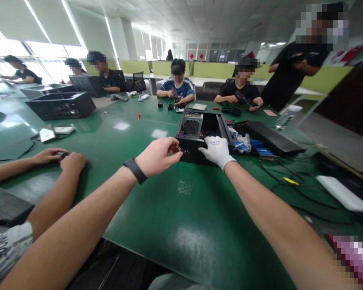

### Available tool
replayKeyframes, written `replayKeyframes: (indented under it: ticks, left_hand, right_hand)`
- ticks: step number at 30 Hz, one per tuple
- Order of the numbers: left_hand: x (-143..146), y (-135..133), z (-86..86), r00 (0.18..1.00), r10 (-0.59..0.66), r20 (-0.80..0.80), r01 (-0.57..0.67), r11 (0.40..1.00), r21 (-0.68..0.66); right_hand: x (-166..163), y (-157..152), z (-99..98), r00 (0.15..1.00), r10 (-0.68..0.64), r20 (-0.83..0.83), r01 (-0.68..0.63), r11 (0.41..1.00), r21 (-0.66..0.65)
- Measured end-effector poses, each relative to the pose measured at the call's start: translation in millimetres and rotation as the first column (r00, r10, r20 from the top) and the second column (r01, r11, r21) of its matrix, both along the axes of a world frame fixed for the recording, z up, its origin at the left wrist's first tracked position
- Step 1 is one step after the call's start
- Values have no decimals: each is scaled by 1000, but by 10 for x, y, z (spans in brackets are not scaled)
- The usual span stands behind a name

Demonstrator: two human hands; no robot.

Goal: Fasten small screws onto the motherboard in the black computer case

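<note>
Fingers [171, 160] of the bare left hand [153, 157], head view: nearly closed, pinching one thin piece [178, 148], too small to identify. On the table [157, 201], just rightward and beyond: open computer case [194, 154], long axis uncertain under foreshortening. Nearer to it: gloved right hand [217, 150], touching the near rim, thumb apart, grip or mere rest impossible to tell. Counted: one case between the hands, one power supply [192, 126] inside, one worn glove, one clear bottle [287, 118] at far right.

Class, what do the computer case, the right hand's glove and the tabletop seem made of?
Computer case: probably metal, painted black; its near panel has vent holes.
Glove: likely fabric, matte white, close-fitting.
Tabletop: smooth green, perhaps plastic-covered or coated; it shows glossy reflections.
</note>
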State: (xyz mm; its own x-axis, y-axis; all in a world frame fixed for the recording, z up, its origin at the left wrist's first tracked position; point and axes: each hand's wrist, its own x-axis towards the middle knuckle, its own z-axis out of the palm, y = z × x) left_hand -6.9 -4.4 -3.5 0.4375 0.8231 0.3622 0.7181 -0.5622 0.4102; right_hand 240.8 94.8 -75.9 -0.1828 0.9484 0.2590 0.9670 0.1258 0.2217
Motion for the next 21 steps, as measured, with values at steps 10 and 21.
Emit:
replayKeyframes:
  ticks: [10, 21]
  left_hand:
    - [632, 421, -18, 968, -53, -247, 50, 999, -15]
    - [1110, 384, -575, 596, -262, -759, 32, 952, -303]
  right_hand:
    - [-29, -1809, -65, 997, 71, -25, -71, 997, 13]
    - [1, -2882, -115, 960, 140, -244, -135, 990, 37]
